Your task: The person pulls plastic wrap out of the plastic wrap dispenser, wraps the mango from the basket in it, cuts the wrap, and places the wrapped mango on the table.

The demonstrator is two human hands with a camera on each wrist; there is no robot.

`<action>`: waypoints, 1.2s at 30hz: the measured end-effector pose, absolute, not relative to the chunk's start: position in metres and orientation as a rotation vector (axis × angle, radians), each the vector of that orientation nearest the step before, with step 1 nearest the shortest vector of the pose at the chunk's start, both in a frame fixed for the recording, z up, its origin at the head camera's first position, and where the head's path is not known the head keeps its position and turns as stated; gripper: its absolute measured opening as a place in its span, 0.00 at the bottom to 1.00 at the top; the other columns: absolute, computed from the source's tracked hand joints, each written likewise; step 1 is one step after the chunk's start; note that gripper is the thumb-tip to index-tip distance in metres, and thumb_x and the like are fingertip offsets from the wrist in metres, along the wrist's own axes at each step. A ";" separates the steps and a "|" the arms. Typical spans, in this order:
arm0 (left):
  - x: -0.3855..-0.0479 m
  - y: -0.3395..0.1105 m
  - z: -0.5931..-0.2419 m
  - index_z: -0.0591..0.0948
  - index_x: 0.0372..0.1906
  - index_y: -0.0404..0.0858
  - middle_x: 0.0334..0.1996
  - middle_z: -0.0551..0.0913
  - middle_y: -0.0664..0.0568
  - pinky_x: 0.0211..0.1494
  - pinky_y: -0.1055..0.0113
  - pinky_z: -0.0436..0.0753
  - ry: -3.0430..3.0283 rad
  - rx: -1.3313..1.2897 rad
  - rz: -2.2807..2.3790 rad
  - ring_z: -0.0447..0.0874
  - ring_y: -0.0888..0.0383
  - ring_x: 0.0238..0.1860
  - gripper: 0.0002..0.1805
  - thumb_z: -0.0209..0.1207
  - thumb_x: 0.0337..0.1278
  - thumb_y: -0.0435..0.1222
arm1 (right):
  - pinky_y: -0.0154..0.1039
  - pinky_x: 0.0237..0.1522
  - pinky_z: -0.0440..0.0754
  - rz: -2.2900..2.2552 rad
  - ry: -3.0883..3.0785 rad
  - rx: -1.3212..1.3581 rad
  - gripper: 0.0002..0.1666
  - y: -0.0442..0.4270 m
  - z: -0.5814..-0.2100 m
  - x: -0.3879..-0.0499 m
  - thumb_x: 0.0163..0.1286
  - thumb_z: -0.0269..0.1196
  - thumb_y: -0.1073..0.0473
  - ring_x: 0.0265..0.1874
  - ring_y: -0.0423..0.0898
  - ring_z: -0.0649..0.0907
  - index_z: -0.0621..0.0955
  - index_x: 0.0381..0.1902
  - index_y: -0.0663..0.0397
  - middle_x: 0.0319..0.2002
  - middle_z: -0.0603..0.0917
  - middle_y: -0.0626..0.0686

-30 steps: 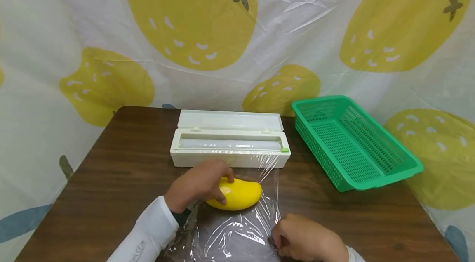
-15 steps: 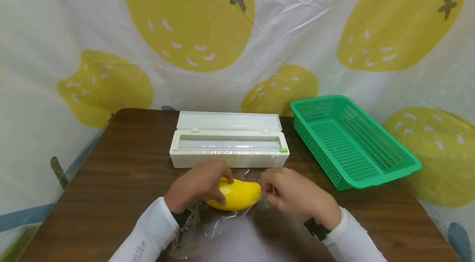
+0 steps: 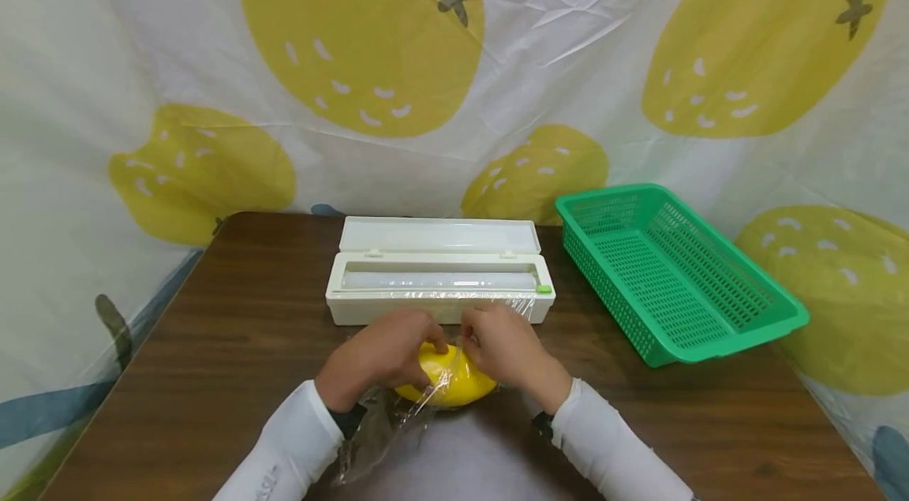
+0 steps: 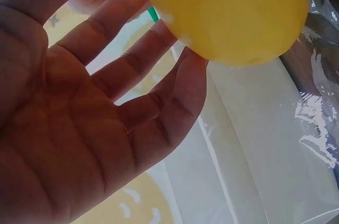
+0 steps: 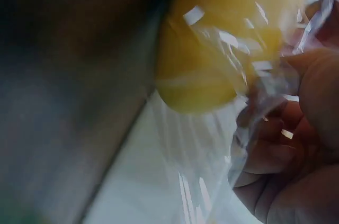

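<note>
Gripping the left end of a yellow mango (image 3: 461,389) with the left hand (image 3: 383,349), with fingers bent against it. Pinching clear film (image 3: 371,442) with the right hand (image 3: 506,347), close beside the left one. Having the mango between both hands, partly hidden by them and partly covered by glinting, crinkled film. Leaving slack film hanging beside the left white sleeve (image 3: 284,442). Blocked just beyond the knuckles by a white box (image 3: 398,315), set crosswise, with its lid (image 3: 439,236) swung open at the back. Fitted inside with a pale roll (image 3: 440,280), and at the right end with a small green piece (image 3: 544,289). Flanked farther right, near but apart, by a green basket (image 3: 596,272) with slotted sides, turned at a slant. Spread over a dark brown, wood-grained surface (image 3: 234,327), paler toward the near edge. Backed by a wrinkled, whitish cloth (image 3: 554,35), printed with big yellow fruit.
</note>
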State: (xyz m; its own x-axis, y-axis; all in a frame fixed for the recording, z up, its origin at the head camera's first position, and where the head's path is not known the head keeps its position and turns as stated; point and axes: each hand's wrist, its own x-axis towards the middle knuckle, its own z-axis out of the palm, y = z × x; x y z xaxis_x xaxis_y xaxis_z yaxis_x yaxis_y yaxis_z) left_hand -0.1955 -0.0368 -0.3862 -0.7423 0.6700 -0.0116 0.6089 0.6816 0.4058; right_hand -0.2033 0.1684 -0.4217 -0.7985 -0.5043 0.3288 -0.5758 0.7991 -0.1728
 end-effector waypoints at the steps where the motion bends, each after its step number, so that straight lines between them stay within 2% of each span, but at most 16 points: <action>1: -0.195 -0.037 -0.386 0.90 0.43 0.38 0.43 0.90 0.52 0.54 0.57 0.82 2.738 1.058 0.573 0.85 0.52 0.46 0.24 0.82 0.31 0.37 | 0.34 0.27 0.76 0.403 -2.725 0.829 0.08 0.167 -0.424 -0.204 0.58 0.71 0.61 0.26 0.42 0.79 0.82 0.25 0.46 0.27 0.80 0.43; 10: -0.195 -0.037 -0.384 0.90 0.42 0.38 0.41 0.90 0.52 0.51 0.58 0.83 2.759 1.069 0.557 0.85 0.53 0.44 0.24 0.82 0.30 0.38 | 0.34 0.31 0.81 0.580 -2.721 0.791 0.09 0.163 -0.427 -0.205 0.54 0.72 0.68 0.28 0.40 0.83 0.86 0.25 0.46 0.26 0.86 0.44; 15: -0.194 -0.036 -0.384 0.90 0.41 0.39 0.40 0.90 0.53 0.52 0.58 0.82 2.756 1.064 0.567 0.84 0.53 0.43 0.24 0.83 0.29 0.37 | 0.33 0.30 0.81 0.592 -2.707 0.902 0.09 0.165 -0.428 -0.203 0.57 0.67 0.69 0.27 0.41 0.84 0.87 0.26 0.48 0.27 0.88 0.45; 18: -0.193 -0.035 -0.384 0.90 0.42 0.38 0.41 0.90 0.52 0.51 0.58 0.83 2.748 1.040 0.574 0.84 0.54 0.43 0.24 0.82 0.30 0.36 | 0.34 0.32 0.82 0.592 -2.710 1.005 0.11 0.167 -0.426 -0.199 0.62 0.63 0.69 0.29 0.41 0.85 0.89 0.31 0.50 0.29 0.89 0.46; 23: -0.192 -0.034 -0.383 0.89 0.43 0.38 0.42 0.90 0.51 0.52 0.58 0.83 2.746 1.002 0.573 0.84 0.53 0.44 0.24 0.82 0.32 0.37 | 0.41 0.47 0.84 0.549 -2.803 1.141 0.16 0.174 -0.416 -0.191 0.67 0.59 0.65 0.43 0.45 0.85 0.88 0.48 0.55 0.42 0.90 0.49; 28: -0.192 -0.035 -0.384 0.89 0.44 0.38 0.43 0.89 0.52 0.53 0.57 0.82 2.747 0.990 0.582 0.84 0.53 0.45 0.24 0.81 0.33 0.37 | 0.45 0.58 0.80 0.436 -2.935 1.202 0.26 0.179 -0.407 -0.185 0.63 0.61 0.61 0.55 0.48 0.80 0.82 0.59 0.58 0.54 0.86 0.52; 30: -0.191 -0.036 -0.384 0.88 0.46 0.38 0.44 0.89 0.52 0.54 0.57 0.82 2.742 0.992 0.579 0.83 0.53 0.46 0.25 0.81 0.35 0.37 | 0.48 0.65 0.75 0.378 -2.972 1.215 0.31 0.180 -0.405 -0.183 0.59 0.64 0.60 0.59 0.49 0.77 0.80 0.62 0.58 0.57 0.83 0.52; 34: -0.188 -0.038 -0.385 0.87 0.48 0.37 0.44 0.86 0.51 0.55 0.56 0.81 2.749 1.007 0.559 0.81 0.52 0.47 0.25 0.80 0.39 0.37 | 0.50 0.66 0.74 0.255 -3.006 1.213 0.38 0.179 -0.403 -0.180 0.54 0.69 0.56 0.60 0.50 0.75 0.78 0.65 0.57 0.60 0.81 0.52; 36: -0.186 -0.039 -0.386 0.87 0.48 0.37 0.44 0.85 0.50 0.54 0.56 0.81 2.771 1.030 0.539 0.81 0.52 0.46 0.24 0.79 0.41 0.38 | 0.50 0.62 0.77 0.208 -3.008 1.198 0.41 0.178 -0.403 -0.179 0.52 0.73 0.52 0.59 0.50 0.74 0.77 0.65 0.56 0.61 0.81 0.51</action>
